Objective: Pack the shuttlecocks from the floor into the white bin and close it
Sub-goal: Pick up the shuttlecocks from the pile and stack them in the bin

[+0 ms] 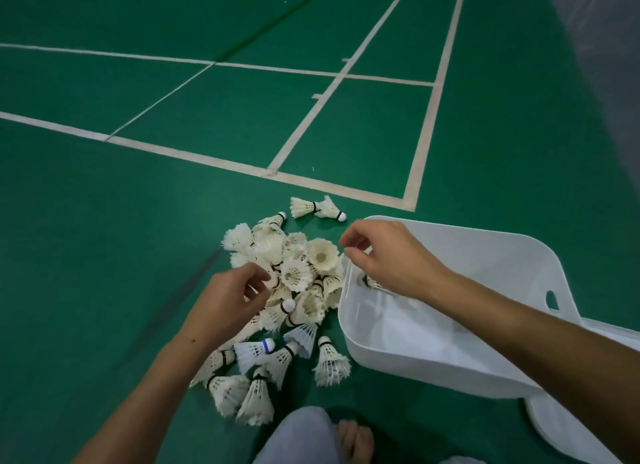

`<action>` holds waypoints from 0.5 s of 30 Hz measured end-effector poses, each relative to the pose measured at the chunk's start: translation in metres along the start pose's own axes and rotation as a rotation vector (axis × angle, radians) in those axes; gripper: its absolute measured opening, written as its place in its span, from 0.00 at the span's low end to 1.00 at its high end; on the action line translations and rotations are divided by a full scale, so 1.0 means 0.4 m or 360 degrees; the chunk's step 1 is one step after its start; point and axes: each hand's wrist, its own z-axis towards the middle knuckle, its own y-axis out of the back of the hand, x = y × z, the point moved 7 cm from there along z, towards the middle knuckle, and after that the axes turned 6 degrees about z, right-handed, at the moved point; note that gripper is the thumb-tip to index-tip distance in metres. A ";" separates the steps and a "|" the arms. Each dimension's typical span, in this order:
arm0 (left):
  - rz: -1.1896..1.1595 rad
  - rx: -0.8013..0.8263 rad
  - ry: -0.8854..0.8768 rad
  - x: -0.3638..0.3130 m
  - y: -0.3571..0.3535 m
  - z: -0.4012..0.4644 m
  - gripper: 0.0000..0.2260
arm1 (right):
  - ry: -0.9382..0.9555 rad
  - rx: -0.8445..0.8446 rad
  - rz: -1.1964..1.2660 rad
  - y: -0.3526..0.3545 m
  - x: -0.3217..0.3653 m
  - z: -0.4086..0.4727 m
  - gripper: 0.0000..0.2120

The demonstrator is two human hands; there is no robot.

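A heap of white feather shuttlecocks point(294, 290) lies on the green court floor, just left of the white bin point(422, 363). The bin stands open and tilted toward me. My left hand point(232, 301) reaches into the heap's left side, its fingers curled round a shuttlecock point(276, 280). My right hand point(381, 255) hovers over the bin's left rim with fingers loosely curled and nothing visible in them. One shuttlecock point(374, 283) lies inside the bin beneath that hand. A white lid point(561, 425) lies flat on the floor under the bin's right end.
Two more shuttlecocks point(317, 208) lie apart, just beyond the heap. My knee point(301, 436) and bare foot point(355, 436) sit at the bottom edge. White court lines point(424, 134) cross the green floor ahead.
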 end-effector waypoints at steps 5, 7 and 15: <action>0.0200 -0.0026 0.0120 0.040 -0.045 0.063 0.15 | 0.0060 0.0238 -0.0314 -0.043 0.010 0.111 0.09; 0.0264 -0.0022 0.0237 0.044 -0.076 0.099 0.21 | 0.0096 0.0329 -0.0434 -0.066 0.006 0.151 0.09; 0.0718 -0.0182 0.0346 0.007 -0.131 0.183 0.18 | 0.0230 0.0578 -0.1102 -0.160 -0.029 0.233 0.14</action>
